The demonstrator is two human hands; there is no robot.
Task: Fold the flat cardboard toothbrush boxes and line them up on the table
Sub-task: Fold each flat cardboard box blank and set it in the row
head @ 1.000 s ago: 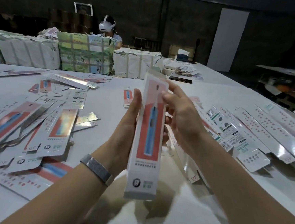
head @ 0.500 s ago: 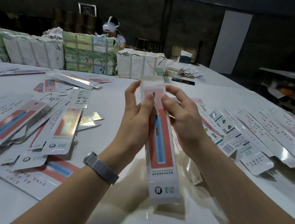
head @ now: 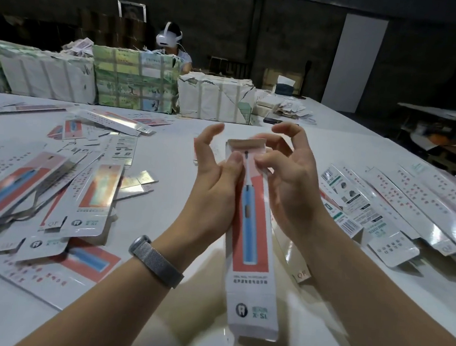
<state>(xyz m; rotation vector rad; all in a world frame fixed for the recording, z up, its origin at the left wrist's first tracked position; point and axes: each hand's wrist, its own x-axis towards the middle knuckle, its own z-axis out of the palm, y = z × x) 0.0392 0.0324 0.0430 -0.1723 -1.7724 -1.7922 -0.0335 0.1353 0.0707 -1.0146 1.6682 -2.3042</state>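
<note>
A long white toothbrush box (head: 250,246) with a red panel and a blue brush picture is held up lengthwise above the table. Its far end flap stands open. My left hand (head: 215,177) holds the box's upper left side, thumb pressed on the front near the top, fingers spread upward. My right hand (head: 290,175) pinches the upper right edge with thumb and forefinger, other fingers curled above. Flat unfolded boxes (head: 95,191) lie scattered on the left. A row of folded boxes (head: 400,207) lies on the right.
The white table (head: 172,162) stretches far ahead. Wrapped bundles (head: 135,79) stand along its far side, and a person with a white headset (head: 168,36) sits behind them. A dark phone (head: 274,120) and loose paper lie at the far right.
The box has tipped so its near end points toward me and lies lower. Both hands slid to its far end, and my left fingers have spread away from it.
</note>
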